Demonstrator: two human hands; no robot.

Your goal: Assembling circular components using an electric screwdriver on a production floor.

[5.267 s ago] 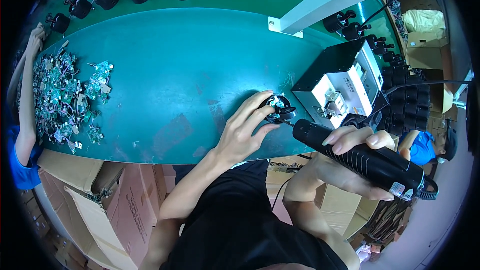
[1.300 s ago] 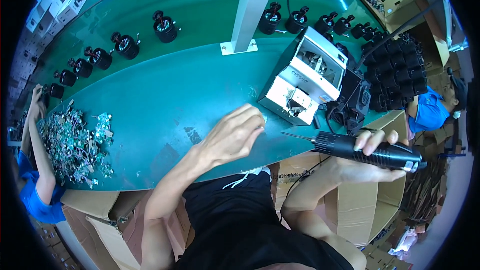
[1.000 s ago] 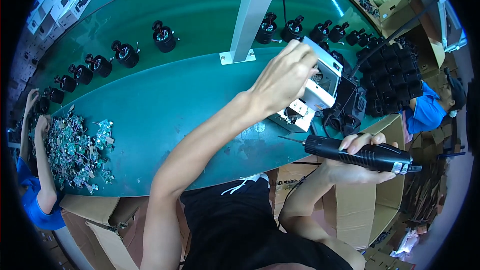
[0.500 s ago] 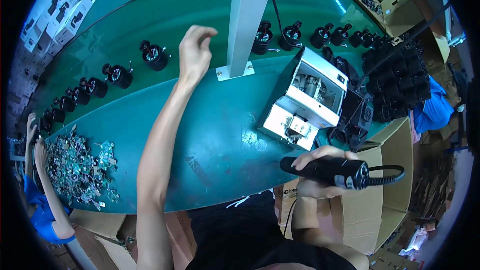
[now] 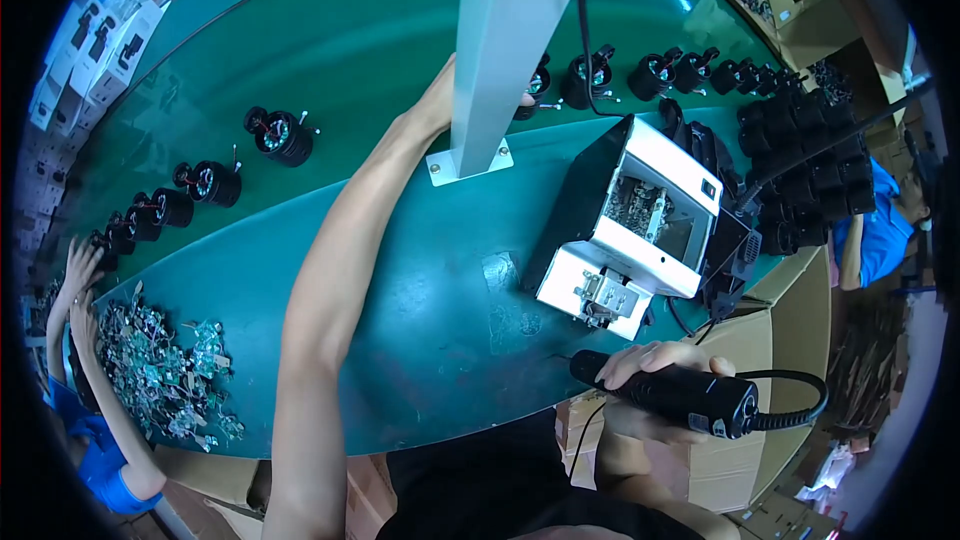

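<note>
In my right hand (image 5: pixel 650 380) is a black electric screwdriver (image 5: pixel 690 398), gripped round its body, its narrow end toward the left and a coiled cord at the back. My left arm stretches forward to the grey metal post (image 5: pixel 500 50). The left hand (image 5: pixel 441 95) is mostly hidden behind that post. A fingertip shows on the post's right side, against a round black housing (image 5: pixel 531 90) with wires. Whether the fingers close on it cannot be seen. Near the right hand stands a white and black machine (image 5: pixel 640 225), with a small metal fixture on its front.
More black housings (image 5: pixel 285 137) stand in a row along the green belt (image 5: pixel 370 30). A heap of small circuit boards with wires (image 5: pixel 165 370) lies at left, by a co-worker's hands (image 5: pixel 82 285). Stacked black cylinders (image 5: pixel 805 160) and an open cardboard box (image 5: pixel 790 340) are at right.
My left hand has moved right and gone behind the post, reaching a housing. The right hand with the screwdriver has shifted slightly down in view. The housings left of the post have moved left.
</note>
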